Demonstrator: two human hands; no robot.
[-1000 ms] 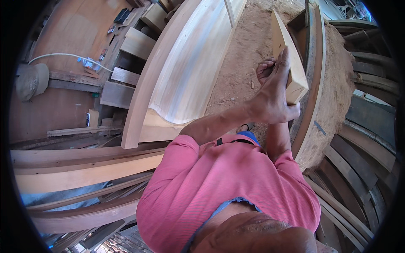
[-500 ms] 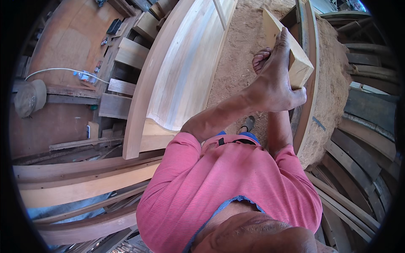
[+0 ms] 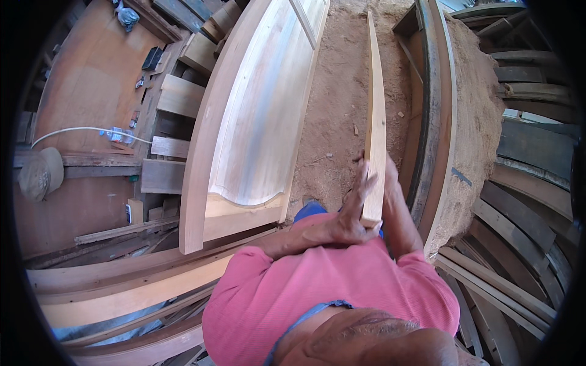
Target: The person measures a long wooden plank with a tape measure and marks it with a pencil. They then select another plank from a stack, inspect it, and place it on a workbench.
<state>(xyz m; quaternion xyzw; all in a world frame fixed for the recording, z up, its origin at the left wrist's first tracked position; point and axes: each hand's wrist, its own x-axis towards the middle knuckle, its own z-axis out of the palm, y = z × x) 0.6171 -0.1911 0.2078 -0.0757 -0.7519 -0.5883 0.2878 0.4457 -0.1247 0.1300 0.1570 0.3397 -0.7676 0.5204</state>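
Pale plank (image 3: 375,131), narrow edge up and squared at its near end, runs from right of centre toward the top of the frame. We grip that near end between our left hand (image 3: 353,212) and right hand (image 3: 391,174). A framed wooden panel (image 3: 253,140) flanks us on the left and a long beam (image 3: 444,131) on the right, sawdust (image 3: 479,116) beyond; stacked boards (image 3: 528,213) crowd the right edge.
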